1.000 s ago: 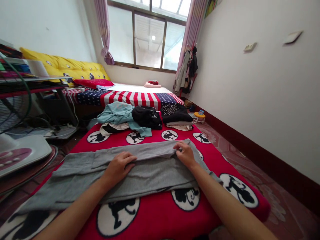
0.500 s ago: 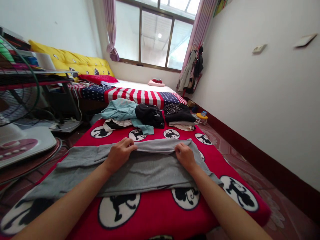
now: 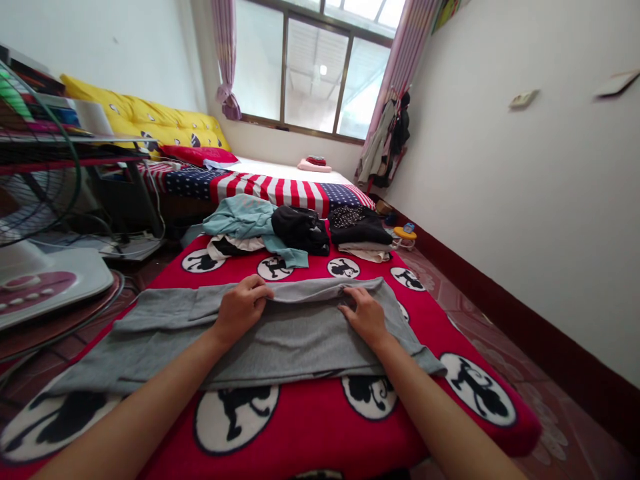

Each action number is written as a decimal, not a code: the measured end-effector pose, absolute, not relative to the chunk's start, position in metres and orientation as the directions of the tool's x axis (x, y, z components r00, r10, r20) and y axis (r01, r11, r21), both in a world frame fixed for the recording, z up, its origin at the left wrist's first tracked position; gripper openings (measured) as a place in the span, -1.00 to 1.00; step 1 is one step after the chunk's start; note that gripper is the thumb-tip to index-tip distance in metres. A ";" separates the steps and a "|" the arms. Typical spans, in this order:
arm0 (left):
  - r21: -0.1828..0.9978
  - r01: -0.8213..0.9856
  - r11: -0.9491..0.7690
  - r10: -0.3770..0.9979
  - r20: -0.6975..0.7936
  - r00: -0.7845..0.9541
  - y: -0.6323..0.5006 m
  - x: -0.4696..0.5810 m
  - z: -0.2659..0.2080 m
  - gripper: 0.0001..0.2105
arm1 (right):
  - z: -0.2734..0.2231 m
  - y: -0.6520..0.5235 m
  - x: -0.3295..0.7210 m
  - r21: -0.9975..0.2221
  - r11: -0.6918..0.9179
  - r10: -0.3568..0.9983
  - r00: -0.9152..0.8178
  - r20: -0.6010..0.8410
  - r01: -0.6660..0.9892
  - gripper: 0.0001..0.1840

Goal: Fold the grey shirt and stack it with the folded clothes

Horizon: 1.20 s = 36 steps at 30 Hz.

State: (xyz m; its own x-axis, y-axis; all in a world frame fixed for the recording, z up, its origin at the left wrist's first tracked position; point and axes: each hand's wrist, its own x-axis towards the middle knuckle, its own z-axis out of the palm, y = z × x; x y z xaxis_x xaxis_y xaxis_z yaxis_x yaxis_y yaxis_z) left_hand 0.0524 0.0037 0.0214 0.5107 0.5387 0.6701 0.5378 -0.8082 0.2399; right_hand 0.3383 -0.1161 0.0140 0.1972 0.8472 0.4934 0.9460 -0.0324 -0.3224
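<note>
A long grey garment (image 3: 300,347) lies folded lengthwise across the red blanket (image 3: 320,427); its exact kind I cannot tell. My left hand (image 3: 244,305) pinches the far folded edge left of the middle, fingers closed on the cloth. At the same edge, farther right, my right hand (image 3: 364,313) rests with its thumb and forefinger parted, a small gap showing between them. The fold between my hands is slightly raised and wrinkled. Both forearms reach over the garment's near side.
Beyond the garment lie a teal top (image 3: 245,217), a black garment (image 3: 300,230) and a folded clothes stack (image 3: 360,230). A bed (image 3: 280,190) stands behind them. At left are a fan base (image 3: 55,287) and a shelf (image 3: 75,147); a yellow stool (image 3: 404,233) sits right.
My right hand has loosened its pinch, thumb and forefinger coming apart and shifting slightly left along the edge. My left hand stays nearly in place on the cloth.
</note>
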 end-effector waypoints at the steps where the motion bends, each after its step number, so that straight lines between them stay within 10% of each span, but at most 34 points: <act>1: 0.267 0.538 -0.799 0.557 0.666 0.496 0.003 0.053 0.022 -0.79 | 0.014 -0.113 0.337 -0.341 -0.028 0.843 0.206 0.497 0.939 -0.67; 19: 0.500 0.486 -0.717 0.686 0.628 0.367 0.002 0.058 0.010 -0.78 | -0.004 -0.069 0.324 -0.783 0.004 0.768 0.500 0.401 0.623 -0.61; 26: 0.517 0.501 -0.694 0.708 0.616 0.345 0.001 0.058 0.011 -0.79 | -0.006 -0.076 0.330 -0.792 0.138 0.702 0.506 0.501 0.594 -0.96; 36: 0.489 0.557 -0.671 0.721 0.607 0.335 0.001 0.058 0.009 -0.79 | 0.004 -0.100 0.331 -0.630 0.114 0.734 0.362 0.574 0.768 -0.79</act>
State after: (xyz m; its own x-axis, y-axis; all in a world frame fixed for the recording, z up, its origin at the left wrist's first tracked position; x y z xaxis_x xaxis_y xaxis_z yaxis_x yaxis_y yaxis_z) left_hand 0.0581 0.0013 0.0086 0.3354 0.7207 0.6067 0.5573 -0.6710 0.4890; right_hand 0.3312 -0.0998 0.0036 0.3617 0.7343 0.5744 0.7682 0.1144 -0.6299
